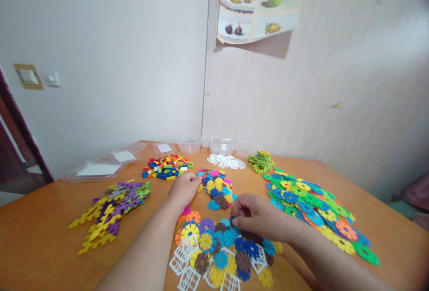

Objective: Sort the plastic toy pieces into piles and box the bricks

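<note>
1. The step in hand looks like fitting a fresh piece onto a flat assembly of interlocking flower discs [221, 248], which lies on the desk [47, 233] near the person, between the two forearms.
2. The right hand [256, 217] sits at the far right edge of that assembly, fingers curled and pressed together around a small blue disc [232, 220]; most of the disc is hidden by the fingertips.
3. The left hand [183, 190] reaches further away, fingers bent downward onto the left edge of a small heap of loose discs [218, 190]. I cannot tell whether it has one pinched.
4. By my judgement, the next move calls for lining the blue disc's slot up with a slot on a neighbouring disc and pushing it home without shifting the rest.
5. The assembly is a patchwork of yellow, blue, purple, brown and orange discs, with white window-like frames [182, 255] joined at its near edge.
6. A wide spread of green, blue and yellow discs [315, 201] lies to the right.
</note>
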Available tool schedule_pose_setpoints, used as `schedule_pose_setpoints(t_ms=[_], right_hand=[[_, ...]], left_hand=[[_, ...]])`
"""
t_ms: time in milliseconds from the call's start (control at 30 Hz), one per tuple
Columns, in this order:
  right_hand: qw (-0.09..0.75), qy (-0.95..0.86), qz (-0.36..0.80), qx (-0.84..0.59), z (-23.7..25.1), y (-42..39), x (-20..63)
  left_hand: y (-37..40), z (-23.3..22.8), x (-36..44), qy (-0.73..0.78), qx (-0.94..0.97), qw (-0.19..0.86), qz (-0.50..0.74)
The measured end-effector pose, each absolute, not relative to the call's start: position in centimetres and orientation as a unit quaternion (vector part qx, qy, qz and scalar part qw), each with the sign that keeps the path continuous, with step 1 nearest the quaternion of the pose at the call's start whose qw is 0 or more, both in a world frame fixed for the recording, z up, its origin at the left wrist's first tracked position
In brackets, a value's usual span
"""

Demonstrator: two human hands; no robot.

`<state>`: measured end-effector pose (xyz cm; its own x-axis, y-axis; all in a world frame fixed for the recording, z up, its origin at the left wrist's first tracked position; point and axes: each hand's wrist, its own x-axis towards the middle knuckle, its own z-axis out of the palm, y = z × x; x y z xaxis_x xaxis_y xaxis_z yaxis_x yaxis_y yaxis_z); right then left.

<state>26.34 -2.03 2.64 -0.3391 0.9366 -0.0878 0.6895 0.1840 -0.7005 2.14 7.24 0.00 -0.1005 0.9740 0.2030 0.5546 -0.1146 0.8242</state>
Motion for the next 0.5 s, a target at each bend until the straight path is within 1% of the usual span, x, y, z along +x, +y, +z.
schedule_pose_setpoints(t_ms=[133,267,367,500], right_hand=[[0.138,-0.797,0.271,-0.522,3.7,-3.4,25.7],[0.129,-0.8,0.256,-0.527,3.4,-3.9,24.9],[0.144,-0.795,0.27,-0.524,2.9,-3.7,24.7],[0.175,-0.779,0.329,-0.505,2.3,-3.2,25.0]], left_hand=[[7.5,-0.3,2.1,0.608,0.623,0.265,0.415],[7.8,-0.7,2.0,0.61,0.62,0.267,0.414],[8.1,-1.0,1.9,0.614,0.617,0.27,0.411],[8.3,-1.2,1.8,0.623,0.616,0.267,0.4]])
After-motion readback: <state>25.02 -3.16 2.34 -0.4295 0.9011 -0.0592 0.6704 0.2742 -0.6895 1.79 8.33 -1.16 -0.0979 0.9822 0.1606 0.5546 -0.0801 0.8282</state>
